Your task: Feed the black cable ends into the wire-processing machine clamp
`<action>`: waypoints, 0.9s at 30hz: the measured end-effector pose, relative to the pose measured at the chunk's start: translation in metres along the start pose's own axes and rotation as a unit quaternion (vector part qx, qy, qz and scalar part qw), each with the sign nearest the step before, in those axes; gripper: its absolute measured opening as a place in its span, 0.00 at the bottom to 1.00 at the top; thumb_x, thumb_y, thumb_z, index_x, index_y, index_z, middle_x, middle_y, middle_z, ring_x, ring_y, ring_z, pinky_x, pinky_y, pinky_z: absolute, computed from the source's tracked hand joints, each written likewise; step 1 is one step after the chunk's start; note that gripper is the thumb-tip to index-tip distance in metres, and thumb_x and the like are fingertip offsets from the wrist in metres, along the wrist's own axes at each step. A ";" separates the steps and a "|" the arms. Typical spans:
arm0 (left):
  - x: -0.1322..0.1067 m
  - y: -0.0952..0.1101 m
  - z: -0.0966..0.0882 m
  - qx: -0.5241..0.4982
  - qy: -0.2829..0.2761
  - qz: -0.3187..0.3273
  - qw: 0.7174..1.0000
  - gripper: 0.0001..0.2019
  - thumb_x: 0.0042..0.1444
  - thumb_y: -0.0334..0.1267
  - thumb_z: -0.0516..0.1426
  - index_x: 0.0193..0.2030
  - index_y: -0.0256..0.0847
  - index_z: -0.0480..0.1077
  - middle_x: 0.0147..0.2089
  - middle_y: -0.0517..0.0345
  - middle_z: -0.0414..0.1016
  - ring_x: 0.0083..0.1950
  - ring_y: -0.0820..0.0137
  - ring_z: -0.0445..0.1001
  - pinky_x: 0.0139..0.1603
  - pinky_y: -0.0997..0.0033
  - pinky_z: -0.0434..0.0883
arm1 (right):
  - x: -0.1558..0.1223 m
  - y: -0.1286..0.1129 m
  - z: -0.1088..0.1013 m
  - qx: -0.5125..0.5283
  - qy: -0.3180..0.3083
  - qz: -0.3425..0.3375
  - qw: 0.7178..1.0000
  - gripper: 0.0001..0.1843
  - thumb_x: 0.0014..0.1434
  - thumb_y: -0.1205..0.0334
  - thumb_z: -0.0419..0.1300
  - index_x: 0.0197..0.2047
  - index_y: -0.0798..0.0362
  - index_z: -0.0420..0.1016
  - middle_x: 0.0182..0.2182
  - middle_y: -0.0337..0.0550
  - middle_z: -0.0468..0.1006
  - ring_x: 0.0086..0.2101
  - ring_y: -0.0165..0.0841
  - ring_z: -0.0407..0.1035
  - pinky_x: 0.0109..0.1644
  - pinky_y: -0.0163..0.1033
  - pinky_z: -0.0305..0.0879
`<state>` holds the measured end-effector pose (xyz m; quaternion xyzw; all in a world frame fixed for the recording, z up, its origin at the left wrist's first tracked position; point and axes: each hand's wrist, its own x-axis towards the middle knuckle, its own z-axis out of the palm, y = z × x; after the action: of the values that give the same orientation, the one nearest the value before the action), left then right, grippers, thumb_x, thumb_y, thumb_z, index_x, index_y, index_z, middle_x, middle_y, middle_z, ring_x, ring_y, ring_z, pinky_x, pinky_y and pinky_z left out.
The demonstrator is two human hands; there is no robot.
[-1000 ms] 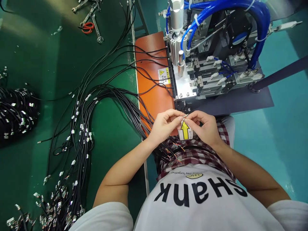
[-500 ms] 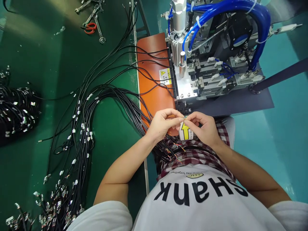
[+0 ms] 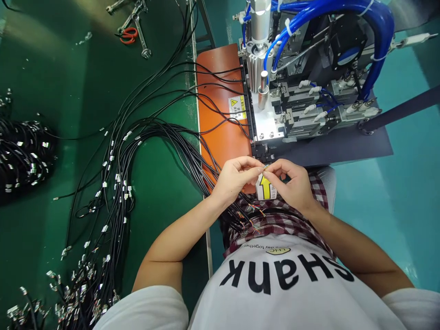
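Fingertips meet in front of the machine, where a tiny bit of thin coloured wires (image 3: 266,167) shows between them. My left hand (image 3: 231,179) is closed in a pinch on the wires from the left; whether it also holds the cable's black jacket is hidden. From the right, my right hand (image 3: 292,182) pinches the same wires between thumb and forefinger, its other fingers curled. Just below the fingertips is a white label with a yellow arrow (image 3: 266,187). Black cables (image 3: 185,158) run under my left forearm, their stripped coloured ends (image 3: 254,213) lying on my lap.
Ahead stands a pneumatic machine (image 3: 264,123) with blue hoses (image 3: 380,41). Several cables cross its orange plate (image 3: 220,137) into its edge. On the green table (image 3: 161,183) lie cables with metal connectors (image 3: 82,293), a coiled bundle (image 3: 25,158), wrenches (image 3: 141,39) and red-handled scissors (image 3: 128,35).
Both hands keep their pinch at nearly the same spot, and slightly more of the coloured wires shows between the fingertips. The view has shifted a little.
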<state>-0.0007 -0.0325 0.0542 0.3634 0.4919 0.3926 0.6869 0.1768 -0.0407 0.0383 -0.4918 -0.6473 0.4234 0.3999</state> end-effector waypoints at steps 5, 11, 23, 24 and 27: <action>-0.005 0.000 0.005 0.005 0.011 0.008 1.000 0.11 0.54 0.43 0.67 0.34 0.37 0.75 0.21 0.64 0.69 0.22 0.78 0.67 0.22 0.78 0.66 | 0.000 0.000 -0.003 -0.008 -0.002 -0.003 1.000 0.05 0.61 0.63 0.64 0.32 0.50 0.76 0.28 0.38 0.77 0.28 0.29 0.66 0.32 0.38 0.61; -0.008 0.002 0.011 0.027 0.020 -0.005 0.999 0.13 0.51 0.45 0.68 0.33 0.37 0.74 0.21 0.65 0.68 0.19 0.80 0.62 0.17 0.80 0.64 | 0.005 0.005 -0.019 0.039 -0.038 0.068 0.996 0.10 0.63 0.54 0.64 0.38 0.50 0.81 0.30 0.41 0.81 0.29 0.32 0.71 0.33 0.39 0.65; -0.005 -0.002 0.010 0.076 0.021 0.004 0.997 0.11 0.53 0.42 0.66 0.33 0.36 0.74 0.27 0.61 0.72 0.21 0.80 0.65 0.18 0.80 0.66 | 0.013 0.005 -0.022 0.102 -0.084 0.113 0.985 0.09 0.62 0.55 0.65 0.36 0.52 0.81 0.31 0.42 0.81 0.30 0.33 0.71 0.32 0.39 0.65; -0.005 -0.002 0.010 0.076 0.017 0.003 0.997 0.11 0.53 0.42 0.66 0.33 0.36 0.74 0.27 0.61 0.71 0.21 0.80 0.65 0.17 0.80 0.66 | 0.013 0.005 -0.022 0.104 -0.087 0.114 0.984 0.09 0.61 0.55 0.66 0.36 0.52 0.81 0.31 0.42 0.81 0.30 0.33 0.71 0.32 0.39 0.65; -0.005 -0.002 0.010 0.082 0.010 0.001 0.997 0.12 0.54 0.44 0.66 0.34 0.36 0.74 0.26 0.62 0.71 0.21 0.80 0.65 0.17 0.80 0.65 | 0.014 0.006 -0.022 0.095 -0.085 0.110 0.986 0.09 0.61 0.55 0.66 0.34 0.52 0.80 0.30 0.41 0.80 0.29 0.31 0.69 0.32 0.38 0.63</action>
<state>0.0078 -0.0385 0.0566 0.4151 0.5287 0.3549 0.6498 0.1965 -0.0223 0.0417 -0.4820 -0.5778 0.5648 0.3389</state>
